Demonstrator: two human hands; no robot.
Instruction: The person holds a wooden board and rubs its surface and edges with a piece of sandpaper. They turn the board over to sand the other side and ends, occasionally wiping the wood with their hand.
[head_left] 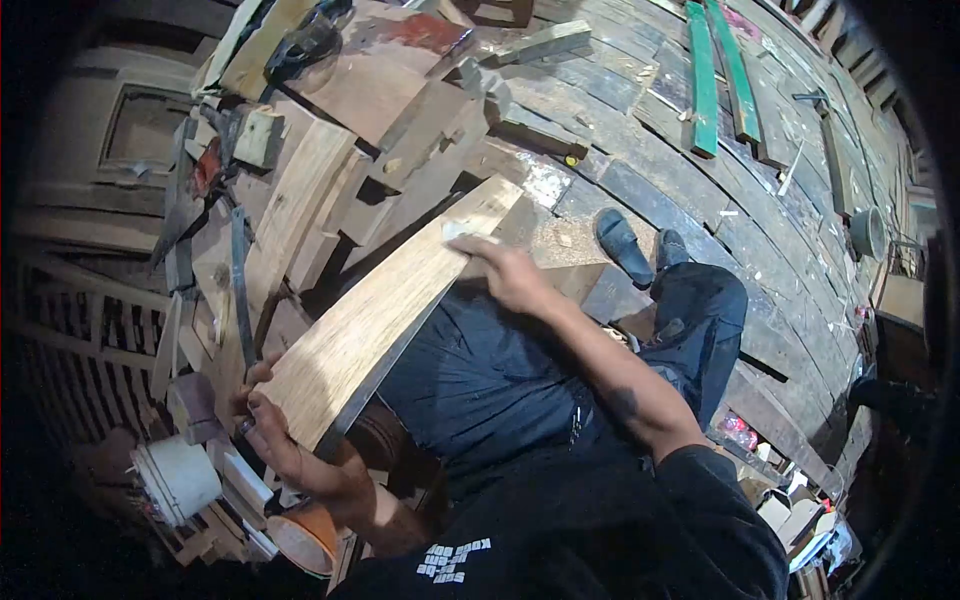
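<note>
A long, pale wooden board [375, 300] with visible grain lies slantwise across my lap, its dark edge turned toward me. My left hand [285, 445] grips its near lower end, thumb on the upper face and fingers curled round the end. Close to the far end, my right hand [510, 278] presses a small whitish piece that looks like folded sandpaper [460, 231] onto the board's upper face. The fingers of that hand are closed on it, and part of it is hidden beneath them.
Timber blocks [420, 130] are piled beyond the board. A white bucket [180, 480] and an orange container [303, 540] stand by my left arm. Green strips [703, 85] lie on the plank floor [620, 110], and dark sandals [622, 245] are near my leg.
</note>
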